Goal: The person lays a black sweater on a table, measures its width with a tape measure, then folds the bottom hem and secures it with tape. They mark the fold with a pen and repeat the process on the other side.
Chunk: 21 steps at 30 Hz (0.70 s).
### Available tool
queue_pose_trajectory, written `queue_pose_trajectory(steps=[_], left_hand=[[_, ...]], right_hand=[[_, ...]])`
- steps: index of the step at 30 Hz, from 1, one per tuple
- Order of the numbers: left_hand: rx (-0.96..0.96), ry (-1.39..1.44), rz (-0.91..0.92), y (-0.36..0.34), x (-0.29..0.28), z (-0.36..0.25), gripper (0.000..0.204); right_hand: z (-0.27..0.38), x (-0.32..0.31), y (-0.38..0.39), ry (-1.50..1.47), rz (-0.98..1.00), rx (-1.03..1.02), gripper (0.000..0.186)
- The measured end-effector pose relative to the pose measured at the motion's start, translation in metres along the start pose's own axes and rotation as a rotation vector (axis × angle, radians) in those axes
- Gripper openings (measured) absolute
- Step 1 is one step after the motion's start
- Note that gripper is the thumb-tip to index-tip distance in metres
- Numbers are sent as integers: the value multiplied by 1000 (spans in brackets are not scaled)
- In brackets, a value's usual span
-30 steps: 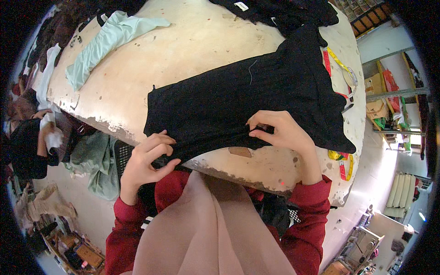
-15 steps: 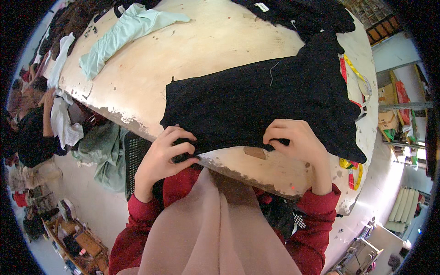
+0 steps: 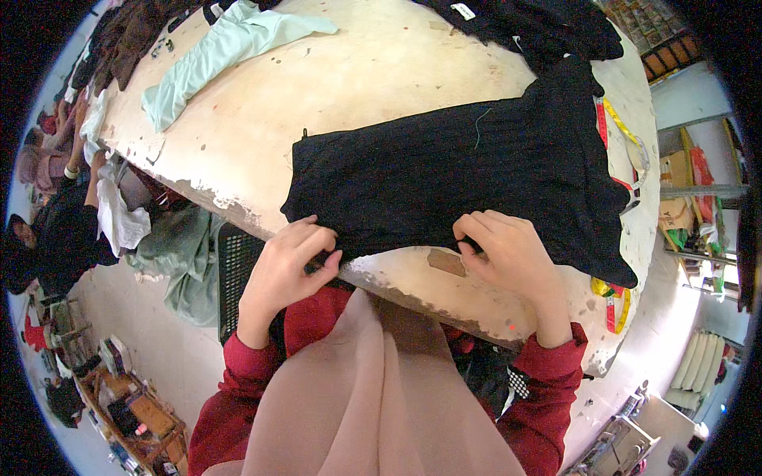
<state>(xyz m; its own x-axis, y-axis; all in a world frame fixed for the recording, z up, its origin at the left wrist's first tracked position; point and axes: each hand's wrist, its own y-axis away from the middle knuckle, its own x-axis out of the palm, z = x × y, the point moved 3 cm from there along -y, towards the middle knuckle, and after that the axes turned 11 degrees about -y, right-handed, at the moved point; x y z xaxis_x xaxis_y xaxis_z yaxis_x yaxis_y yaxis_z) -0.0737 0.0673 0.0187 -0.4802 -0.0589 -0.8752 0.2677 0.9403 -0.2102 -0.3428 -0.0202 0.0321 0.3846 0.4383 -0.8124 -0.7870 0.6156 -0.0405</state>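
With my view as a clock face, the black garment (image 3: 444,170) lies spread across the table (image 3: 373,87), its middle at 1 o'clock. At half past 8, my left hand (image 3: 287,266) has its fingers curled on the garment's near corner, gripping cloth against the thumb. At 3, my right hand (image 3: 508,258) pinches the same near border. Toward half past 12, a white label (image 3: 463,11) sits on a dark garment (image 3: 524,30); its print is too small to read. The tape measure (image 3: 615,309) peeks out between 3 and 4, its markings unreadable too. The table's chipped edge slants from 10 down to 4, passing close by my left hand, with a black crate (image 3: 238,274) just beyond at half past 8. Pale tabletop stretches between the garment and a mint cloth (image 3: 210,67) at half past 10.
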Motion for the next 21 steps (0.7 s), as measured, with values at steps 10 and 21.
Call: queue_pose_trajectory(steps=[10,21], left_hand=[[97,399,149,-33,-7,40,9],[-387,768,47,-26,16,59,18]], right_hand=[[-31,-8,-7,-327,-19,-28,10],[-50,-8,-9,-570,-65,102,19]])
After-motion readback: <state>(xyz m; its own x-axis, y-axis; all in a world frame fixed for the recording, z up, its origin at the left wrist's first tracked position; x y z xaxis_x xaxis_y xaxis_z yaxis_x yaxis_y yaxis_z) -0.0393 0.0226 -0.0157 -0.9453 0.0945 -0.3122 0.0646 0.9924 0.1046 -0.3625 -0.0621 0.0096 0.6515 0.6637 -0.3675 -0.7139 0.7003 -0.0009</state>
